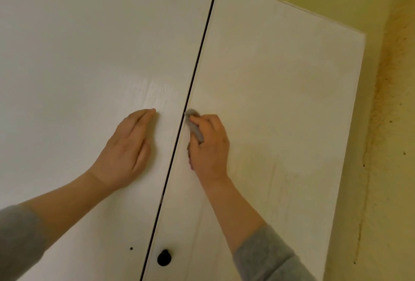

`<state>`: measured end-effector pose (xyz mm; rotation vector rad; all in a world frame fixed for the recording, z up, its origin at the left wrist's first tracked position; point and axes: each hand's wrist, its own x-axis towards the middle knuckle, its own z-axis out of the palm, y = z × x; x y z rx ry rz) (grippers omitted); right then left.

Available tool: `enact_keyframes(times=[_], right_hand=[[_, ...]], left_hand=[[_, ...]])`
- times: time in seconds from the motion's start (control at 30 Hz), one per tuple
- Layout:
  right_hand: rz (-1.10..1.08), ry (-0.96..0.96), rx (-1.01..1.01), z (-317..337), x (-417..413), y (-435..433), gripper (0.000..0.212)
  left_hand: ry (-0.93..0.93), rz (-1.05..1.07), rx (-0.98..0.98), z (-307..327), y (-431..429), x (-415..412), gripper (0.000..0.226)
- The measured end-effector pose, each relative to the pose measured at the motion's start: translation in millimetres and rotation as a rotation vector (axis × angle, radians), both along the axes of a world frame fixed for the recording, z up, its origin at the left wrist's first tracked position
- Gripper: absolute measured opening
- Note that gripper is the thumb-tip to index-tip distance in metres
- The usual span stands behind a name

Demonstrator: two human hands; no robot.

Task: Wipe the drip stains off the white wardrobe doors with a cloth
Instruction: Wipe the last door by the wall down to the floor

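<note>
Two white wardrobe doors fill the view, the left door (89, 56) and the right door (280, 101), split by a dark gap. My right hand (210, 148) grips a small grey cloth (195, 124) and presses it on the right door's inner edge, right beside the gap. My left hand (129, 148) lies flat on the left door with fingers together, holding nothing. Faint vertical drip streaks (272, 182) run down the right door below and to the right of my right hand.
A black round knob (164, 257) sits low on the right door near the gap, and a small dark hole (131, 248) marks the left door. A yellowish wall (390, 123) with brown stains rises to the right of the wardrobe.
</note>
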<state>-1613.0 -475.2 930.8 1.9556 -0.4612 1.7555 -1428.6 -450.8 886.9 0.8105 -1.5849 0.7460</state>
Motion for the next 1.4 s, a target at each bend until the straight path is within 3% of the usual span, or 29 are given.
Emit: enact_keyframes(times=[0.13,0.3,0.47,0.63,0.8,0.87,1.0,1.13,1.3,1.4], right_hand=[[0.033,0.132,-0.006,-2.5,-28.4,22.6,0.025],[-0.045,-0.109,-0.055,22.2,-48.7,23.3,0.034],[-0.105,-0.151,-0.056,37.3,-16.4,-0.6,0.023],[-0.128,0.111,-0.074,-40.7,-11.8,-1.4,0.024],[0.025,0.281,0.077,-107.9,-24.6,16.6,0.021],[-0.029,0.203,0.04,-91.1,-34.2,28.1,0.026],[-0.17,-0.135,-0.089,-4.0,-56.1,27.7,0.029],[-0.213,-0.165,-0.071,40.4,-54.6,7.0,0.03],[-0.178,0.059,-0.073,-61.7,-50.4,-2.7,0.029],[-0.124,0.216,0.029,-128.0,-58.2,9.7,0.021]], left_hand=[[-0.049,0.064,0.027,-9.4,6.1,15.4,0.057],[-0.051,0.068,0.058,-17.9,7.1,11.4,0.058],[-0.059,0.068,0.055,-20.6,7.7,14.7,0.057],[-0.045,0.052,0.055,-23.8,10.8,23.7,0.057],[-0.063,0.088,0.08,-36.8,20.8,22.6,0.058],[-0.09,0.1,0.064,-37.4,24.0,19.5,0.057],[-0.11,0.117,0.031,-33.4,23.6,11.1,0.056],[-0.098,0.156,0.022,-37.4,14.3,-1.6,0.057],[-0.072,0.132,0.023,-42.1,4.4,-16.6,0.057],[-0.067,0.173,0.032,-51.6,3.9,-31.3,0.057]])
